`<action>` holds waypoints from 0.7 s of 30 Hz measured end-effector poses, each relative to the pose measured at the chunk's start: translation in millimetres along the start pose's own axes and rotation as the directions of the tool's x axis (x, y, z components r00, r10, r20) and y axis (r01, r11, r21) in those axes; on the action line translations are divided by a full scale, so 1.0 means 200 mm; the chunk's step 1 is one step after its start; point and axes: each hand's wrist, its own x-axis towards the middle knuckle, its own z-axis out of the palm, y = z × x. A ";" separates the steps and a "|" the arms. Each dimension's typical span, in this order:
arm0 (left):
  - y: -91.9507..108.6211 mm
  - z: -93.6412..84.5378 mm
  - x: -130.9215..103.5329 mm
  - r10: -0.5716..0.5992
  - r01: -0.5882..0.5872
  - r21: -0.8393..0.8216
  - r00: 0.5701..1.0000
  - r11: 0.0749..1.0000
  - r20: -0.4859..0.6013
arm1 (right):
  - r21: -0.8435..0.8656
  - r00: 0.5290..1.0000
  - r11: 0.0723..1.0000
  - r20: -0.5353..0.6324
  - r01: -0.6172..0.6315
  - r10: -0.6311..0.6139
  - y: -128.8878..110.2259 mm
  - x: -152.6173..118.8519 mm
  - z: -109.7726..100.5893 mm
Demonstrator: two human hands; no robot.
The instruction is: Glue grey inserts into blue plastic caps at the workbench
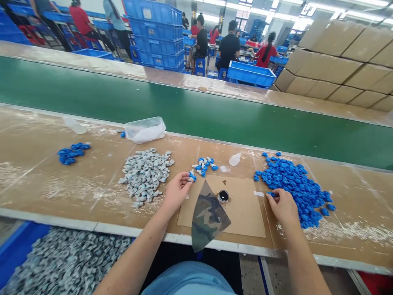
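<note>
My left hand [177, 191] is closed on a small blue-and-grey plastic piece [192, 177], near a little group of similar joined pieces [205, 164]. At the left edge of the large blue pile [293, 184], my right hand [283, 206] pinches a small blue plastic piece [270, 194]. A heap of small grey pieces [145, 174] lies left of my left hand. Between my hands sits a small round pot of dark liquid [223, 196] on a cardboard sheet [245, 213]. A camouflage-patterned cloth piece [207, 217] overlaps the sheet and the table's front edge.
Behind the bench runs a green conveyor belt [196, 108]. A clear plastic tub [145, 130] stands near it, and a smaller blue group [72, 153] lies left. A blue bin of grey pieces [67, 262] is below. Cardboard boxes [331, 78] and seated people [229, 49] are beyond.
</note>
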 end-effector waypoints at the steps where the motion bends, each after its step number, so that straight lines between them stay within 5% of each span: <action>1: 0.00 0.01 0.00 0.013 -0.013 0.009 1.000 1.000 -0.004 | 0.009 1.000 1.000 0.026 -0.008 0.008 0.00 0.00 0.00; 5: 0.00 -0.01 -0.02 0.160 -0.150 0.218 0.987 0.964 -0.027 | 0.059 0.998 0.998 0.066 0.001 -0.005 0.01 -0.01 -0.03; 8: 0.00 -0.11 -0.06 0.343 -0.266 0.511 0.937 0.817 -0.061 | 0.097 0.995 0.992 0.055 -0.086 0.081 0.00 -0.03 -0.05; 13: -0.02 -0.28 -0.06 0.423 -0.181 0.807 0.902 0.562 -0.091 | 0.386 0.941 0.860 0.181 -0.334 0.285 -0.12 -0.09 -0.11; 17: -0.02 -0.32 -0.01 0.406 -0.203 0.841 0.913 0.502 -0.022 | 0.618 0.944 0.721 0.287 -0.314 0.166 -0.26 -0.14 -0.12; 21: 0.00 -0.32 -0.02 0.458 -0.285 0.767 0.889 0.575 -0.014 | 0.716 0.944 0.651 0.329 -0.254 0.008 -0.38 -0.21 -0.12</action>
